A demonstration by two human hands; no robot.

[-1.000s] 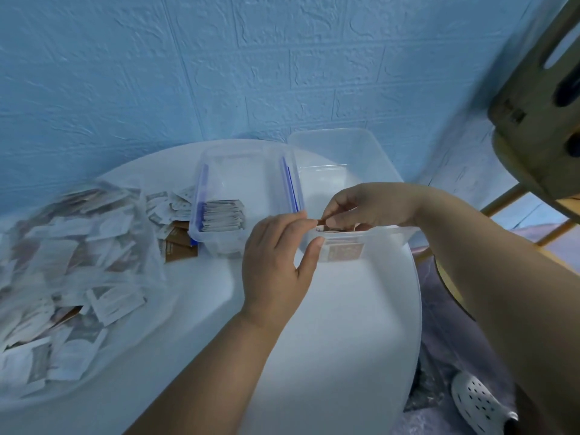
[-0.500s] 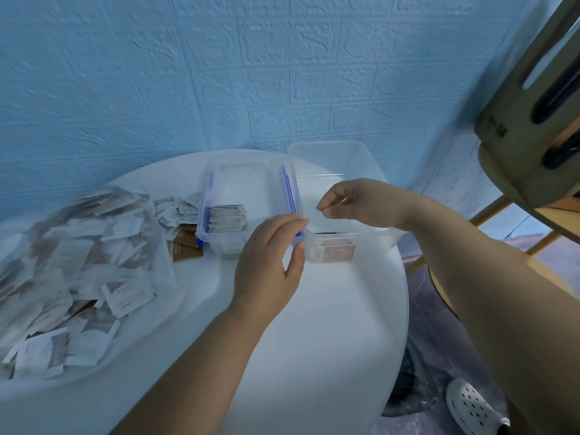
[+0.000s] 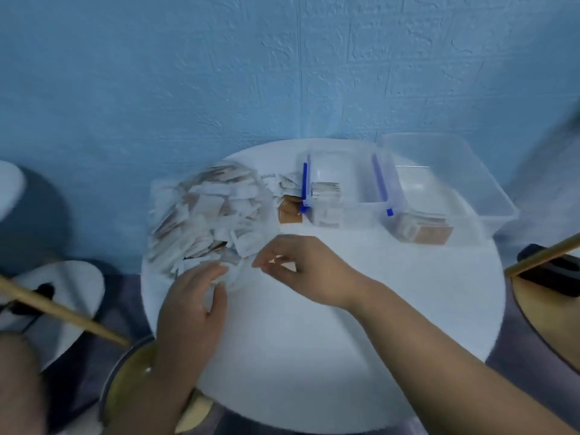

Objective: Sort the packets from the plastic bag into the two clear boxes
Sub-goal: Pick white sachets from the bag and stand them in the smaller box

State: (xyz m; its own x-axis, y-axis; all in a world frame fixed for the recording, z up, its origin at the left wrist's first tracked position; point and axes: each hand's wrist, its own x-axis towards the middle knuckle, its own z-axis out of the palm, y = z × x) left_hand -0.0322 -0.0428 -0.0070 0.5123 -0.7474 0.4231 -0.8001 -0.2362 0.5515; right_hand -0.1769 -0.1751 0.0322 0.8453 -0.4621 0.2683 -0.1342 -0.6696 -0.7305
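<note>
Clear plastic bag (image 3: 163, 196) of packets (image 3: 216, 208) on my white round table (image 3: 345, 340), left hand (image 3: 191, 306) straight-fingered on its near edge, right hand (image 3: 304, 271) loosely curled beside it, grip unclear to me, blue-clipped box (image 3: 364, 208) and plain clear box (image 3: 467, 211) behind.

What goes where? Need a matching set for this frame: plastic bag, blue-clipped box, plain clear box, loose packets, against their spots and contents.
Things:
1. plastic bag
2. blue-clipped box
3. plain clear box
4. loose packets

Places:
A. farthest right, brown packets stacked against its near wall
B. left part of the table, stuffed with packets
C. lying bare between the bag and a box
D. middle, white packets stacked at its left end

Pairs: 1-B; 2-D; 3-A; 4-C
</note>
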